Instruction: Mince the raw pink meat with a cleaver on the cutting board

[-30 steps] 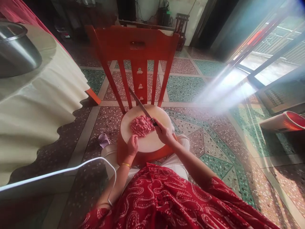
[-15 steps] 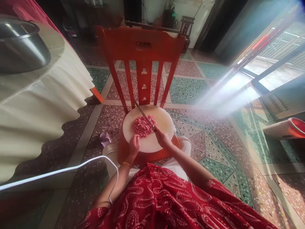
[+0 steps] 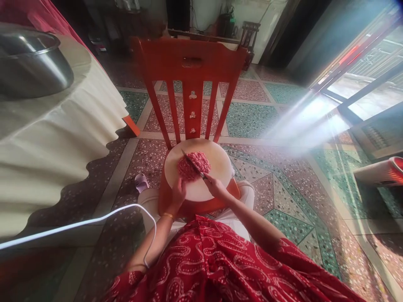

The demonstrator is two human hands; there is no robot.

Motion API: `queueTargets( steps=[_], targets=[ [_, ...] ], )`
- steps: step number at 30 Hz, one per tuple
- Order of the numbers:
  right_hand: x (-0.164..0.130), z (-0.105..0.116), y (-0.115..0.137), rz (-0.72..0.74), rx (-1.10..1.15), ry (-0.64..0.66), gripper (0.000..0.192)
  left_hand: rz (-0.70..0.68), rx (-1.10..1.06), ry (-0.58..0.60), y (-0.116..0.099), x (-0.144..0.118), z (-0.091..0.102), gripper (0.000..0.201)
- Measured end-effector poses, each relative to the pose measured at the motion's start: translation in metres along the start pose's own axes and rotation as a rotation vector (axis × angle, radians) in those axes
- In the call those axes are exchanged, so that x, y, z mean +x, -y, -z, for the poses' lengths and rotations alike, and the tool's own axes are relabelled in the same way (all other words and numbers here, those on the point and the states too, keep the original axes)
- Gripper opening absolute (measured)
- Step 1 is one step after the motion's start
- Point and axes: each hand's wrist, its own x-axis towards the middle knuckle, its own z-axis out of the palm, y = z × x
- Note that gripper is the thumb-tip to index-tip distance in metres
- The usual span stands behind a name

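Note:
A round pale cutting board (image 3: 217, 161) rests on the seat of a red wooden chair (image 3: 192, 63) in front of me. A pile of pink minced meat (image 3: 201, 159) lies on the board. My right hand (image 3: 215, 186) grips the handle of a knife (image 3: 192, 164), whose blade lies down across the meat. My left hand (image 3: 178, 193), fingers curled, rests on the board's near edge right beside the meat.
A table with a cream scalloped cloth (image 3: 53, 134) stands at the left, bearing a steel pot (image 3: 31, 63). A white cable (image 3: 78, 224) runs across my lap side. A lilac slipper (image 3: 141, 182) lies on the patterned floor. A red-rimmed cylinder (image 3: 382, 172) lies at the right.
The knife blade has come down from a raised, far-pointing tilt onto the meat. My left hand stays by the pile. The view has shifted slightly.

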Motion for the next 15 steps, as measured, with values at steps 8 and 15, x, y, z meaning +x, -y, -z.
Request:
queueTargets(
  steps=[8, 15],
  targets=[
    [-0.003, 0.000, 0.004, 0.109, 0.037, -0.050, 0.045, 0.019, -0.029, -0.010, -0.001, -0.001, -0.001, 0.021],
    [-0.007, 0.011, 0.023, 0.188, 0.074, -0.048, 0.046, 0.141, -0.129, -0.012, -0.006, -0.005, 0.007, 0.023]
  ],
)
